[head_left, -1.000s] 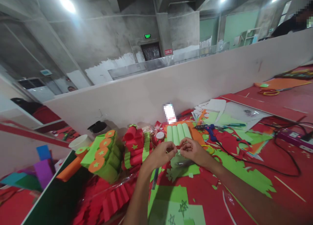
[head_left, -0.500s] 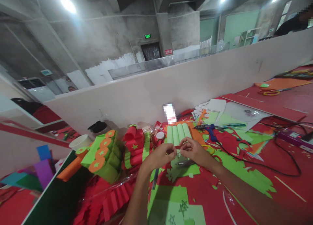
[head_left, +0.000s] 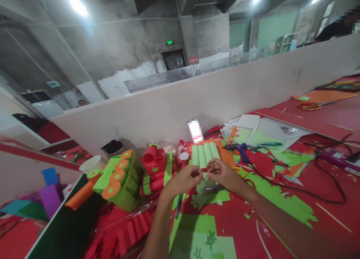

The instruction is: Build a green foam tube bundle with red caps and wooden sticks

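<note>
Head view: both hands are held close together over the red tabletop point(head_left: 244, 234), fingers curled. On the left hand point(head_left: 182, 178), thumb and forefinger are brought nearly together; the right hand point(head_left: 223, 172) is posed likewise, its fingertips facing the left's. A small red patch point(head_left: 203, 169) is seen between them, but whether anything is pinched by either hand cannot be told.

At 12 o'clock from the fingertips, just beyond them, the light-green rolls point(head_left: 204, 154) are laid side by side; contact with them cannot be made out. Farther along 12 o'clock, a bright-screened phone point(head_left: 195, 130) is propped near the pale partition point(head_left: 157, 114).

At 11 o'clock a white-lidded jar point(head_left: 184, 156) is placed, and at 10 o'clock a red bundle point(head_left: 155, 169) marked with a star. At 9 o'clock green rolls with orange ends point(head_left: 120, 180) are stood. At 2 o'clock a blue glue gun point(head_left: 242, 153) is set down. At 6 o'clock, stars are drawn on a pale-green sheet point(head_left: 201, 236).
</note>
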Action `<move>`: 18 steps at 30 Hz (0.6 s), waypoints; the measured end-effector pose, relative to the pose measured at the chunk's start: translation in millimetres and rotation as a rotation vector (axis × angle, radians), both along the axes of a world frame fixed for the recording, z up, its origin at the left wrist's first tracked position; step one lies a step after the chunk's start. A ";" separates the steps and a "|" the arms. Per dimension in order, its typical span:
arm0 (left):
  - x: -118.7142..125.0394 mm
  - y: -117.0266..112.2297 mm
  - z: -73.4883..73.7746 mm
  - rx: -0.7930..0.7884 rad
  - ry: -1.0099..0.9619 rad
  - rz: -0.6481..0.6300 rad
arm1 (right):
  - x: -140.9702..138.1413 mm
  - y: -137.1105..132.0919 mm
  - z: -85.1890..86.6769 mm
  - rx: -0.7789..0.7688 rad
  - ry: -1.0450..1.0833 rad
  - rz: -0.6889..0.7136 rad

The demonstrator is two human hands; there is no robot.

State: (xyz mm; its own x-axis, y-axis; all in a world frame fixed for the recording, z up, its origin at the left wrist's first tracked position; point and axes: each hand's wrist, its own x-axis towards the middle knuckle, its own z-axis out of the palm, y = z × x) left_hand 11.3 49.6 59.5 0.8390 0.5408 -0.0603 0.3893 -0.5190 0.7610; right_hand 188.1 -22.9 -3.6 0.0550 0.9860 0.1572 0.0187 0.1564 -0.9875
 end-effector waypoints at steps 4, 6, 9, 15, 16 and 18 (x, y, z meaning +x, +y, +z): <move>0.4 0.2 -0.7 -0.001 -0.006 -0.004 | 0.0 0.5 0.1 -0.010 -0.004 -0.007; 0.5 0.8 -0.8 0.008 -0.010 0.001 | 0.1 0.9 0.2 -0.015 0.002 -0.008; 0.2 2.4 -1.4 0.016 -0.009 0.025 | 0.3 1.2 0.6 -0.013 0.029 -0.004; -1.3 7.6 -8.7 0.019 -0.037 0.091 | 5.0 3.2 1.7 0.014 0.049 -0.052; -1.5 8.7 -10.6 0.013 -0.045 0.103 | 7.7 4.2 2.0 0.017 0.031 -0.067; -2.1 11.1 -14.5 0.012 -0.049 0.126 | 16.9 7.1 3.0 0.034 -0.024 -0.118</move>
